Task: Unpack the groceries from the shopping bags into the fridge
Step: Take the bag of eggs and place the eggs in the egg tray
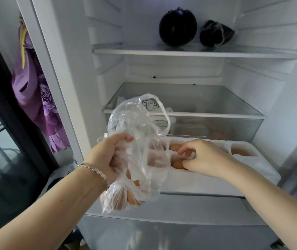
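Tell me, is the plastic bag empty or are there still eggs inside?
Not empty. Brown eggs show through the clear plastic bag hanging from the left hand.

a thin clear plastic bag hangs crumpled at the near left of the open fridge, gripped around its middle, handles flopping upward, several brown eggs bunched in its bottom. just right of it a white egg tray sits on a low shelf, brown eggs showing in some of its wells. on the far upper shelf a round dark purple aubergine stands beside a dark, plastic-wrapped vegetable. the clear drawer between holds pale packages, blurred.
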A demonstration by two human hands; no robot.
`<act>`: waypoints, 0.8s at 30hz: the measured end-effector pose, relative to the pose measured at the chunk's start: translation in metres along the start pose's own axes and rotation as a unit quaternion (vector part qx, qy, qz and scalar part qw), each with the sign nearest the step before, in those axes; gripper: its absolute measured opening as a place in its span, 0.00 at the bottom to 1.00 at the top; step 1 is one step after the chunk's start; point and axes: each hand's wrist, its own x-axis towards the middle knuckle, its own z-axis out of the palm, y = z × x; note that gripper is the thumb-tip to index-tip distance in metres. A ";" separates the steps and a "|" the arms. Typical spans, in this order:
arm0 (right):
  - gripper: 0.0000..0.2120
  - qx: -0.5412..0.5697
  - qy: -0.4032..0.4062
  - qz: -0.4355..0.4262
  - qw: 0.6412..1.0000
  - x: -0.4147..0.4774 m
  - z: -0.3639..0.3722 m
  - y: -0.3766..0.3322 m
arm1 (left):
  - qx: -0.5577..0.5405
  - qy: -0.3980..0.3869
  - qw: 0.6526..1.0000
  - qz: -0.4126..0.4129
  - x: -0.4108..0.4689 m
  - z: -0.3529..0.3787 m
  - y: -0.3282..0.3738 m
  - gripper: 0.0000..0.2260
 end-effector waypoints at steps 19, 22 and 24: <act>0.08 -0.151 -0.090 -0.286 0.942 -0.005 0.051 -0.099 | 0.137 -0.057 0.989 0.000 -0.005 -0.012 0.013 0.13; 0.26 -0.205 -0.098 -0.244 0.943 -0.001 0.059 -0.107 | 0.110 -0.049 0.993 0.002 -0.001 -0.013 0.011 0.16; 0.33 -0.248 -0.109 -0.231 0.934 -0.002 0.062 -0.108 | 0.101 -0.041 0.994 0.006 0.000 -0.012 0.009 0.18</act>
